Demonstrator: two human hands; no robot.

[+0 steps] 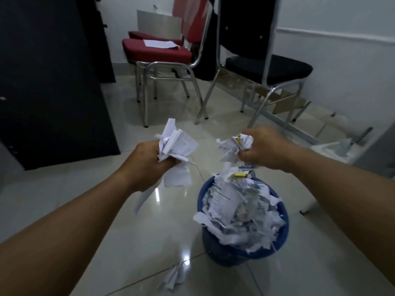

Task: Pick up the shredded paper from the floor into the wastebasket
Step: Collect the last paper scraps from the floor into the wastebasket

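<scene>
A blue wastebasket (215,252) stands on the tiled floor at lower centre, heaped above its rim with shredded paper (241,212). My left hand (147,161) is closed around a bunch of torn white sheets (177,150), held above the floor to the left of the basket. My right hand (267,146) grips a crumpled wad of paper (235,146) just above the basket's far rim, with strips hanging down toward the heap. A small clump of shreds (174,277) lies on the floor in front of the basket, to its left.
Two red chairs (158,52) and a black chair (269,65) with metal legs stand ahead by the white wall. A dark cabinet (49,82) fills the left side. A pale bin-like object (339,150) sits at the right.
</scene>
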